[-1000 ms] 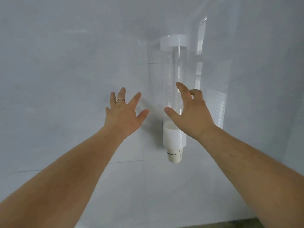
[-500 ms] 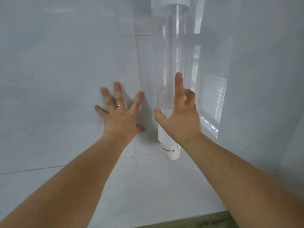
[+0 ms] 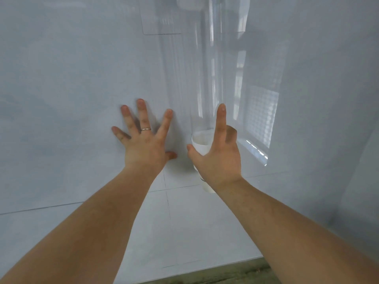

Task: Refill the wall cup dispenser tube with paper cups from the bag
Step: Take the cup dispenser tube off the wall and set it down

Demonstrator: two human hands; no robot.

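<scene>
A clear dispenser tube point(image 3: 207, 78) hangs upright on the white tiled wall, looking empty down most of its length. Its white bottom collar point(image 3: 200, 145) shows just left of my right hand, and a white paper cup point(image 3: 207, 187) pokes out below it. My right hand point(image 3: 219, 154) is spread in front of the tube's lower end, forefinger pointing up, holding nothing. My left hand point(image 3: 145, 140), with a ring on one finger, is spread flat against the wall left of the tube. No bag of cups is in view.
The glossy white wall point(image 3: 71, 89) fills the view and mirrors a window at the right point(image 3: 260, 113). A strip of dark floor point(image 3: 221, 275) shows along the bottom edge.
The view has moved closer and lower, so the tube's top cap has slid out of frame. My left hand spread against the wall, and my right forefinger straightened upward along the tube.
</scene>
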